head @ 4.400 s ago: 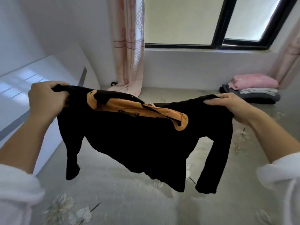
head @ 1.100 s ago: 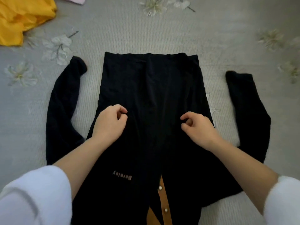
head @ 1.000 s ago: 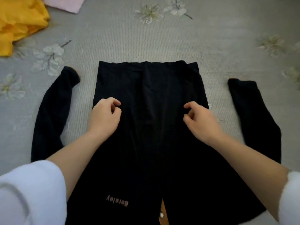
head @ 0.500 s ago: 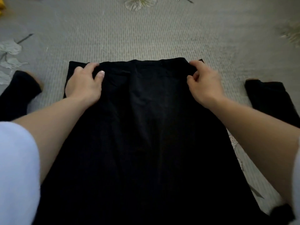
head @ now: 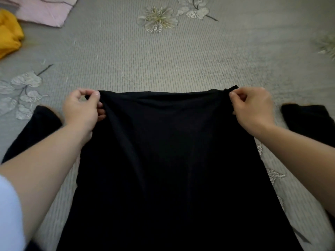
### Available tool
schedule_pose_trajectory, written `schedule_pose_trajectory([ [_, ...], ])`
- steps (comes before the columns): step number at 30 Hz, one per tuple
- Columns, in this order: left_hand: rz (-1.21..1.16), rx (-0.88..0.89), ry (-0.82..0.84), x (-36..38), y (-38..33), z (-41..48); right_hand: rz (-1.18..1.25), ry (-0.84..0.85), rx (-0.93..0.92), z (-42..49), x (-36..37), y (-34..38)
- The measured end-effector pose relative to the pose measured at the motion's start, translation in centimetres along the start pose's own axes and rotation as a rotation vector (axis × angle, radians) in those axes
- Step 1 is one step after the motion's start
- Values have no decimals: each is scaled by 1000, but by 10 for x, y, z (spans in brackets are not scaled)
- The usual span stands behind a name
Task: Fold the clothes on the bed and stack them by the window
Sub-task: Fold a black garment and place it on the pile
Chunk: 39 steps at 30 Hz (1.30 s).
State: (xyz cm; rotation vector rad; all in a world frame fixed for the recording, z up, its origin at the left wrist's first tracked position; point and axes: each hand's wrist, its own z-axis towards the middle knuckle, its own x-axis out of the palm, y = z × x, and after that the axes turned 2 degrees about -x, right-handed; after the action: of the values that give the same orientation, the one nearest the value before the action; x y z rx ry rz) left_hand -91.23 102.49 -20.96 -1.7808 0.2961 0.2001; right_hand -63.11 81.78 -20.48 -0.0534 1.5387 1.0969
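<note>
I had the black top [head: 163,160] spread on the bed [head: 181,60]. It filled the lower middle of the frame, and its far hem ran straight across the center between my two hands.

My left hand [head: 81,109] was at the left corner of that hem. The grip was closed down to a pinch, with thumb and forefinger nipping the edge of the cloth and the other fingers curled in against the fabric just below. Creases fanned out from that corner toward the lower right.

My right hand [head: 253,109] was at the right corner of the hem in the same narrow pinch. The fingers were curled and a small tip of black cloth stuck out above them. The hem was pulled taut between the two grips. I could not tell whether it was lifted clear of the bed or only drawn flat along it.

The top's left sleeve [head: 36,127] lay on the bed at the left middle of the frame, just beside my left forearm. The cuff of the right sleeve [head: 308,120] lay at the right edge, apart from my right hand with bare cover between them.

The bed cover was grey and ribbed, printed with pale flowers. A yellow garment [head: 9,37] lay bunched at the upper left edge of the frame. A pink folded cloth [head: 45,9] lay close beside it, higher in that corner. Both were well apart from the black top. My white cuff [head: 9,214] showed at the lower left.
</note>
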Motion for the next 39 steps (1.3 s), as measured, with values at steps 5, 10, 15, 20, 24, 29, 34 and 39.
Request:
schedule_pose_trajectory([
  [5,172,176,-131,7,-16,21,-68,-77,80,30,1,8],
  [10,835,386,22,20,24,0,25,-64,94,16,23,5],
  [15,953,418,-1,24,32,2,-288,167,-149,-2,29,-16],
  [20,1022,392,39,23,32,4,-414,330,-73,12,27,-25],
  [24,1062,347,89,18,24,-1,-170,181,5,12,16,-21],
  [29,1039,565,168,24,38,-57,-361,259,-313,-33,-2,-39],
  [34,1107,430,122,32,43,-48,-453,303,-120,-13,2,-52],
  [39,1107,423,124,28,41,-47,-559,337,-29,-7,-1,-54],
])
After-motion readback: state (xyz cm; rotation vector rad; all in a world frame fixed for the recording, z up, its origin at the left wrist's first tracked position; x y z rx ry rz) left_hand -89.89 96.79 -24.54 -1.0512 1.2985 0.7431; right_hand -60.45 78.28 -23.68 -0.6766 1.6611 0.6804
